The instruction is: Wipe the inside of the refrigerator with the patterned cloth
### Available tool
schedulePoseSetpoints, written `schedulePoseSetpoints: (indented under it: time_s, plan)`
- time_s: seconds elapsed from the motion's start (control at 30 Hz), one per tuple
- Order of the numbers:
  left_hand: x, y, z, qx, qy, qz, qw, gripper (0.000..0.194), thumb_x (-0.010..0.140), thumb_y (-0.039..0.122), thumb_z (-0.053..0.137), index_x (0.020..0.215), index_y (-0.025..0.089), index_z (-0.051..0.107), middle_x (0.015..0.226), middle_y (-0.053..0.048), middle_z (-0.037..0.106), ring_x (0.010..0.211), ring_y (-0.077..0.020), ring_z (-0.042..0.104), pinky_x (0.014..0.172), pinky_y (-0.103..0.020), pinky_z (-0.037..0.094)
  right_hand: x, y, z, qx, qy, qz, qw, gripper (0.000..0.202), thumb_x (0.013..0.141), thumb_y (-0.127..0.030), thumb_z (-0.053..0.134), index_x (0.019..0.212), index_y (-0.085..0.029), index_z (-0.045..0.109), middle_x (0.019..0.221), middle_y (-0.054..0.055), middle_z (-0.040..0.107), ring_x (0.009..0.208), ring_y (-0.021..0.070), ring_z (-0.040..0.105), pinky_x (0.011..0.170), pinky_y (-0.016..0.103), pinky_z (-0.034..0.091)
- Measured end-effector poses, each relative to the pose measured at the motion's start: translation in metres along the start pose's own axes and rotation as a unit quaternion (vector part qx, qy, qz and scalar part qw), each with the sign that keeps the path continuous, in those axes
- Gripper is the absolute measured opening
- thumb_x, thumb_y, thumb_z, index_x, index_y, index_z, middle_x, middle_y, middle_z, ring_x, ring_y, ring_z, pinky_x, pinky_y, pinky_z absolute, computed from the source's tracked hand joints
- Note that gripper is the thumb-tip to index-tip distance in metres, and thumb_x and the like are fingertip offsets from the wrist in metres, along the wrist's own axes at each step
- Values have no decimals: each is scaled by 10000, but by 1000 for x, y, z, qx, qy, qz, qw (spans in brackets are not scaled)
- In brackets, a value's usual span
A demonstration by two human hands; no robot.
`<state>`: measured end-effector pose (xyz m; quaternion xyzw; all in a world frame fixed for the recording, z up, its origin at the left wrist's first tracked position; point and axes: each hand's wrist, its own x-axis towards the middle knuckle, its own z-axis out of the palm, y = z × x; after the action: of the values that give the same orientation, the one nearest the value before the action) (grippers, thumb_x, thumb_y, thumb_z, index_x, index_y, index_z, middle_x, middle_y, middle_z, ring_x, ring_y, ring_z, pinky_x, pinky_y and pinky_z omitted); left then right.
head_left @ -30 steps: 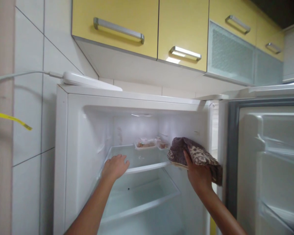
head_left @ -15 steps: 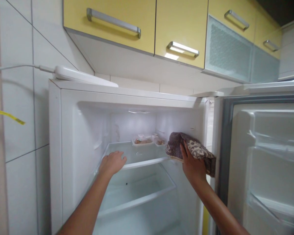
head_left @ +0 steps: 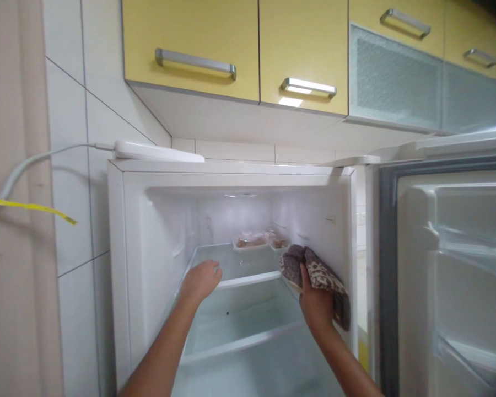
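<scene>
My right hand (head_left: 317,309) is closed on a bunched brown cloth (head_left: 293,264) with a pale pattern. The cloth lies against the inner right wall of the fridge, beside the right end of the upper shelf (head_left: 250,279). Over the left part of that shelf is my left hand (head_left: 201,280), holding nothing, its fingers loosely bent and partly hidden. Whether it touches the shelf I cannot tell. At the back of the upper shelf stand clear-wrapped food trays (head_left: 250,242).
The fridge door (head_left: 409,275) stands open on the right, with clear door racks (head_left: 471,248). A lower glass shelf (head_left: 248,344) carries a small dark speck. A white device (head_left: 157,152) with a cable rests on the fridge top, under yellow cabinets (head_left: 301,44).
My right hand has drawn the cloth down along the right wall, toward me. My left hand stays over the shelf's left side. The view has shifted slightly left.
</scene>
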<state>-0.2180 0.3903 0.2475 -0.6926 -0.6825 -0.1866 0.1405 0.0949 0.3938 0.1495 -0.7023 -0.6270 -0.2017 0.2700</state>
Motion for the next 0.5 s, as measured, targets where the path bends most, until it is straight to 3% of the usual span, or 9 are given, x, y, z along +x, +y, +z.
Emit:
schedulePoseSetpoints:
  time_s: [0.1,0.17,0.27,0.4,0.5]
  plan:
    - [-13,3,0,2,32,-16,999,455,945,294,330,1180,172,700,1276,-122,720,1175,-258,673,1030,-396,500,11,-21,-9,137,25,-11,990,721,795,-26,429,1497,-189,438,1339,183,650,915,249,719,796,372,556]
    - [-24,3,3,-5,66,-16,998,470,952,280,311,1211,160,685,1302,-119,708,1208,-250,656,1069,-397,481,15,-36,-19,214,38,-68,974,711,733,-15,454,1425,-164,517,1469,137,556,1206,253,619,1000,365,500]
    - [-41,1,12,-51,134,0,990,458,936,260,337,1217,163,685,1314,-106,704,1255,-239,630,1130,-406,446,19,-65,-38,285,0,-178,942,671,714,-74,496,1377,-164,559,1443,121,577,1364,268,481,1150,424,371]
    - [-52,-5,19,-181,220,-27,958,476,950,317,328,1249,157,661,1344,-114,683,1280,-236,613,1136,-425,459,26,-128,-57,366,-122,-274,881,633,768,-212,535,1399,-153,539,1444,150,575,1350,287,495,1170,467,332]
    - [-56,-7,16,-241,290,-51,925,521,974,372,283,1271,132,639,1404,-142,630,1332,-243,567,1170,-444,430,35,-186,-65,390,-167,-338,840,601,806,-291,547,1402,-216,541,1416,99,615,1315,261,538,1158,443,353]
